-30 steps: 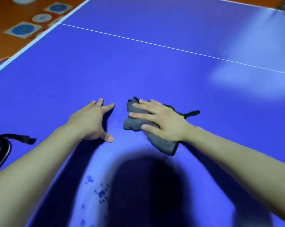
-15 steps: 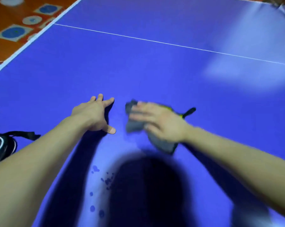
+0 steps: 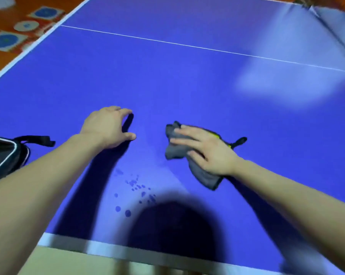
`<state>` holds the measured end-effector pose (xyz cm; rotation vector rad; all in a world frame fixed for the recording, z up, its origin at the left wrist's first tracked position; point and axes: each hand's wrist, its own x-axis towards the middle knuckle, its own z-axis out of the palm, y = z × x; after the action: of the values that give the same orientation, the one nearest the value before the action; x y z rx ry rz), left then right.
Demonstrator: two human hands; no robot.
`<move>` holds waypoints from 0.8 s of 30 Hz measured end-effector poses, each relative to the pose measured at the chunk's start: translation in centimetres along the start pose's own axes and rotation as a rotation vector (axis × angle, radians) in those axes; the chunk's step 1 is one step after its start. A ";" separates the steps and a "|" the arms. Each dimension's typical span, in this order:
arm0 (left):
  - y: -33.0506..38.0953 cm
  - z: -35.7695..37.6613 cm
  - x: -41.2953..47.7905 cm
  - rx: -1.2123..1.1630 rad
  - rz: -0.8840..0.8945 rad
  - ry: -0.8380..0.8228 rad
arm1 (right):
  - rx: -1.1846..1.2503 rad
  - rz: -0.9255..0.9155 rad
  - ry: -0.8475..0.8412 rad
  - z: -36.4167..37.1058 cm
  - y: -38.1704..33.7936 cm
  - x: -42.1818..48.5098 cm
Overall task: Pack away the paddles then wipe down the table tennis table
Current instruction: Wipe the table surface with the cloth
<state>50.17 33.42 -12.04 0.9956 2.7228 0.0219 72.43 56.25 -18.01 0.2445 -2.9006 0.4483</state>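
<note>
The blue table tennis table [image 3: 187,80] fills the view. My right hand [image 3: 205,148] lies flat with straight fingers on a crumpled grey cloth [image 3: 175,151] that has a yellow trim and a black loop, pressing it onto the surface. My left hand [image 3: 106,127] rests on the table to the left of the cloth, fingers bent with the tips on the surface, holding nothing. A black paddle case [image 3: 4,155] with a white edge and a strap lies at the far left. No paddle is visible.
Several dark wet drops [image 3: 135,187] mark the table between my arms, near the white-striped front edge [image 3: 108,247]. A white centre line [image 3: 187,44] crosses the far part. Patterned orange floor [image 3: 12,28] lies beyond the left edge.
My right hand slid the cloth to the right, away from my left hand. My left hand's fingers bent. The view tipped down, showing the table's front edge.
</note>
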 end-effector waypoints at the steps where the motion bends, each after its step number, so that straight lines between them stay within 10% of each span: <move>1: -0.4 0.6 -1.3 -0.009 0.020 0.023 | -0.046 0.148 0.058 -0.4 2.3 1.8; 5: -1.9 2.5 -6.8 -0.040 0.050 0.058 | -0.101 0.545 0.134 0.7 3.7 5.8; 10: -2.2 1.9 -12.0 0.006 0.043 -0.092 | 0.016 0.049 -0.022 2.6 -13.0 -4.3; 13: -2.8 1.9 -13.5 0.005 0.020 -0.263 | 0.017 -0.062 -0.062 1.5 -10.8 -4.5; 19: -3.3 2.1 -14.3 0.048 0.016 -0.214 | -0.119 0.605 0.150 3.6 -3.7 7.0; 24: -3.0 1.9 -14.4 0.047 0.011 -0.184 | -0.051 0.198 0.025 4.5 -16.6 -0.7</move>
<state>59.38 21.81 -10.97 0.9737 2.5607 -0.1257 75.56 39.33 -17.76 -0.0567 -2.9189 0.4040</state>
